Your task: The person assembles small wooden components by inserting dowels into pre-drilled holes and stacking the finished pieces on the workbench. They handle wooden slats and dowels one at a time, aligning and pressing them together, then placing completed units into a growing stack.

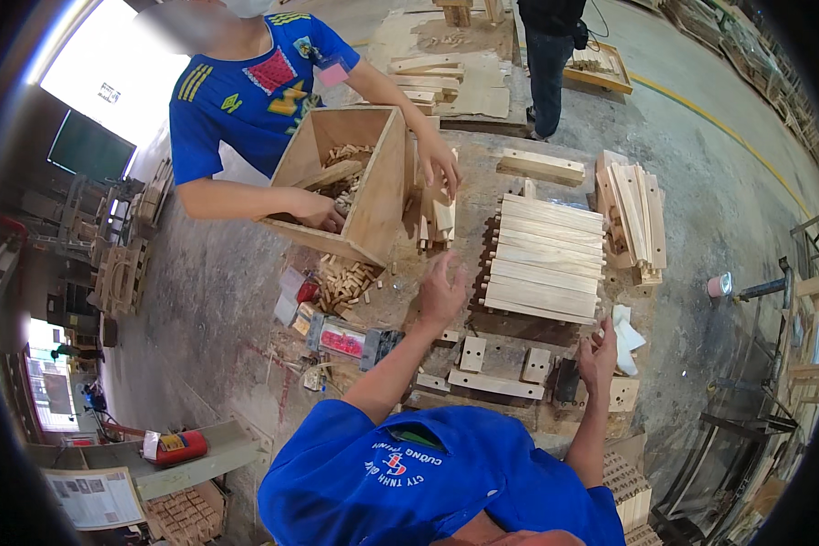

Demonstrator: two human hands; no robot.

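A stack of pale wooden slats point(544, 259) with dowel pins at their ends lies on the workbench between my two hands. My left hand point(441, 293) hovers left of the slats with its fingers apart and nothing visible in it. My right hand point(597, 357) is near the lower right corner of the stack, beside a white cloth point(625, 338); its fingers are partly stretched and appear to hold nothing. Below the slats lie a long drilled wooden rail point(496, 385) and short drilled blocks point(472, 354). Loose wooden dowels point(344, 284) are heaped to the left.
Across the bench a co-worker in a blue shirt point(246, 91) reaches into a wooden box point(384, 187) of dowels, the other hand over short wood pieces point(439, 217). More slats point(635, 214) are piled at right. A clear box of red parts point(341, 342) stands at left.
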